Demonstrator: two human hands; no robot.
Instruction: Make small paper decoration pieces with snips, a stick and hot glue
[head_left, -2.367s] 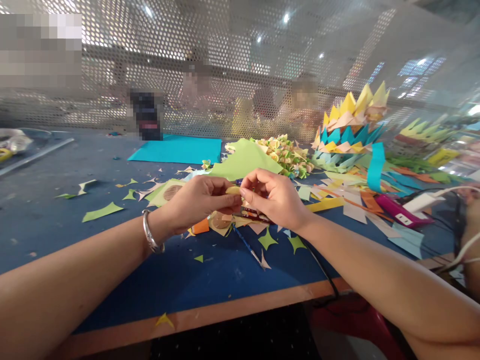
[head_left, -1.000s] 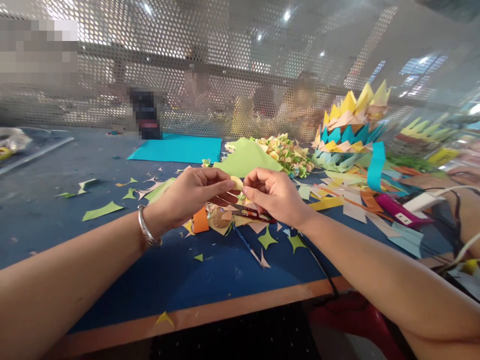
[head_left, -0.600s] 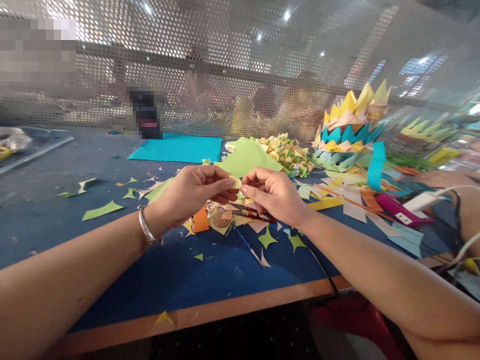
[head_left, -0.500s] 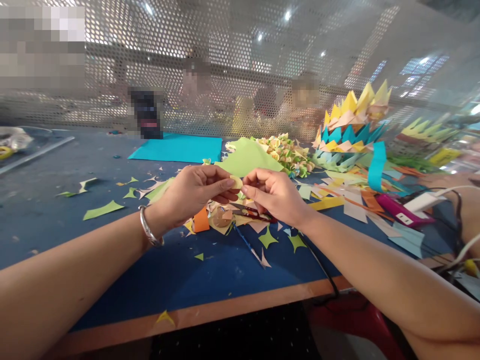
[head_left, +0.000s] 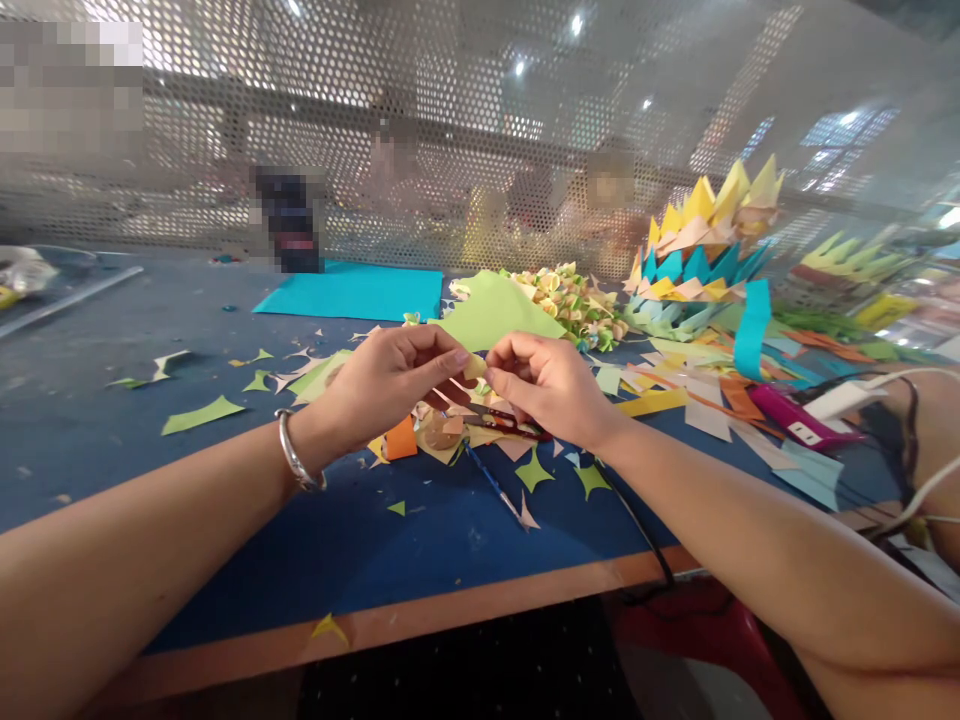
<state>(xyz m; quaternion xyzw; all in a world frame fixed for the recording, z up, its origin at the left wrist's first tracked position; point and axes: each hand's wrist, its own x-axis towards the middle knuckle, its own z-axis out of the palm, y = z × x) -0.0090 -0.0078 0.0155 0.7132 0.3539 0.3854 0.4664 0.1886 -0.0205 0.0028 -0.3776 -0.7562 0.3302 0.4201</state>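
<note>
A small pale yellow paper piece [head_left: 475, 368] is pinched between my two hands above the table. My left hand [head_left: 401, 378], with a silver bangle at the wrist, grips its left side between thumb and fingers. From the other side, the thumb and forefinger of my right hand [head_left: 546, 388] close on its right edge. Beneath them lie scissors [head_left: 510, 424], partly covered by my right hand, and a rolled orange paper strip [head_left: 400, 438]. A thin blue brush or pen [head_left: 491, 478] rests on the table nearer to me, beside green star-shaped scraps [head_left: 534, 471].
A green paper sheet [head_left: 499, 312] leans near a heap of small folded paper pieces [head_left: 581, 300]. Behind is a blue sheet [head_left: 352, 290]. Tiered paper crowns [head_left: 697, 260] stand at right, near a magenta power strip [head_left: 802, 417] with cables. Someone's arm [head_left: 941, 420] shows at the right edge.
The yellow piece looks more folded or curled than before and shows less of its face. Both hands stay nearly in place; the view has shifted very slightly.
</note>
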